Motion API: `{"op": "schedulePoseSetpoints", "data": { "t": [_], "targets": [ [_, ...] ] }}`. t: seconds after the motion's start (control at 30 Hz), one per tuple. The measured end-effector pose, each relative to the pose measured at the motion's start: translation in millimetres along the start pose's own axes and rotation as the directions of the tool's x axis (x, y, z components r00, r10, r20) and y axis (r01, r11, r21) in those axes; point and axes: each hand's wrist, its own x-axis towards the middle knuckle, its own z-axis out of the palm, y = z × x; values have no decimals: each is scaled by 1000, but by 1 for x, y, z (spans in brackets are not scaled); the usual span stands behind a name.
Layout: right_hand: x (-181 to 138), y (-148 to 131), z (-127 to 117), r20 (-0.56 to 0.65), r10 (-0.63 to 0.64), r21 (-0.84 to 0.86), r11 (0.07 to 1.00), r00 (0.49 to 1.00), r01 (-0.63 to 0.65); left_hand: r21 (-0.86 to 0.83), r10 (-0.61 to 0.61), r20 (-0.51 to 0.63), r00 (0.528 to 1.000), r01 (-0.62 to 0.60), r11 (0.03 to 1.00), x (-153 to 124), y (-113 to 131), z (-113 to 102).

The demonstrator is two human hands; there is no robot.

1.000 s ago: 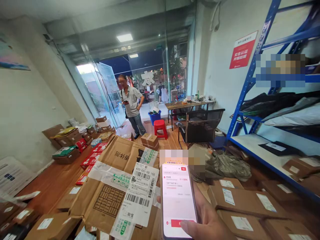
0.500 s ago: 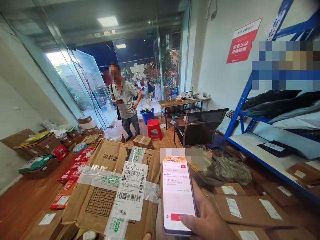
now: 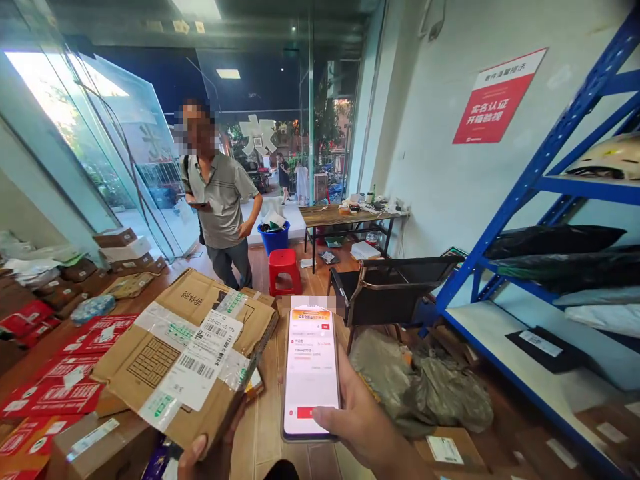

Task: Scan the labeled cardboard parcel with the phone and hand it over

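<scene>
Both hands are low in view, each closed on something. Right hand (image 3: 367,430) is wrapped around a phone (image 3: 311,373), its thumb laid across the lower edge of the lit screen, which stands upright and faces the camera. Left hand (image 3: 213,457) shows only a fingertip and part of the palm at the bottom edge, gripping the near corner of a large cardboard box (image 3: 187,357) that tilts up and away to the left of the phone; white barcode labels and clear tape cover its top face.

Below both hands runs a wooden floor (image 3: 263,427). Left of the box lie red flat mailers (image 3: 65,373) and more brown parcels, with a further stack of cartons by the glass front. Right of the phone sits a crumpled grey-green bag (image 3: 425,387), and beyond it a blue metal shelf rack (image 3: 525,200) holding dark wrapped bundles. Ahead of the hands stand a black chair (image 3: 385,290), a red stool (image 3: 283,267), a blue bucket (image 3: 274,237) and a wooden desk (image 3: 345,217) with small items on it. Another person (image 3: 220,213) stands by the glass door, holding a phone. A red sign (image 3: 493,97) hangs on the white wall.
</scene>
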Motion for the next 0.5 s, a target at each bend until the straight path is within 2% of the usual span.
{"op": "schedulePoseSetpoints", "data": {
  "t": [0.1, 0.23, 0.4, 0.5],
  "targets": [
    [35, -4, -23, -7, -14, -1, 1000, 1000, 14, -31, 116, -75, 990, -119, 992, 38, 15, 33],
    [89, -3, -56, -26, -53, 30, 998, 998, 54, -20, 239, -46, 970, -240, 971, 100, 35, 75],
    [178, -6, -100, -61, -46, 84, 995, 997, 51, -1, 222, -53, 974, -223, 975, 205, 60, 123],
    [235, -13, -123, -127, -40, 81, 995, 991, 50, -1, 208, -49, 977, -209, 978, 275, 75, 148]
  ]
}}
